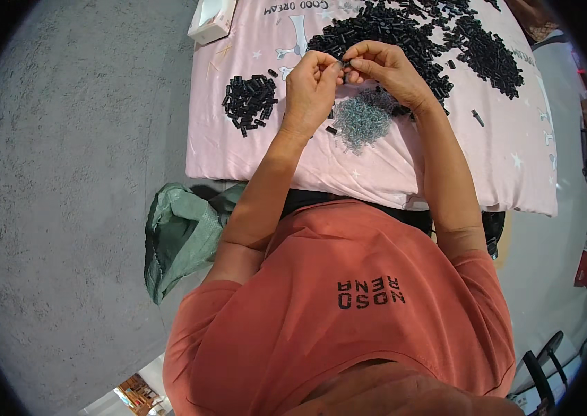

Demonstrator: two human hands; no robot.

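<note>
My left hand (313, 89) and my right hand (389, 73) meet over the cloth-covered table, fingertips pinched together. Between them is a small black piece (345, 64), mostly hidden by the fingers. Just below my hands lies a heap of small silvery springs or screws (363, 123), too fine to tell which. Behind my hands spreads a large pile of black cylindrical parts (383, 29). To the left of my left hand sits a smaller pile of black cylindrical parts (248, 102). A single longer black part (478, 118) lies apart on the right.
A pink printed cloth (231, 152) covers the table. A white box (211, 21) stands at its far left corner, near some thin sticks (220, 54). Another black pile (491, 59) is at the far right. A green woven sack (181, 239) sits on the floor below the table's left edge.
</note>
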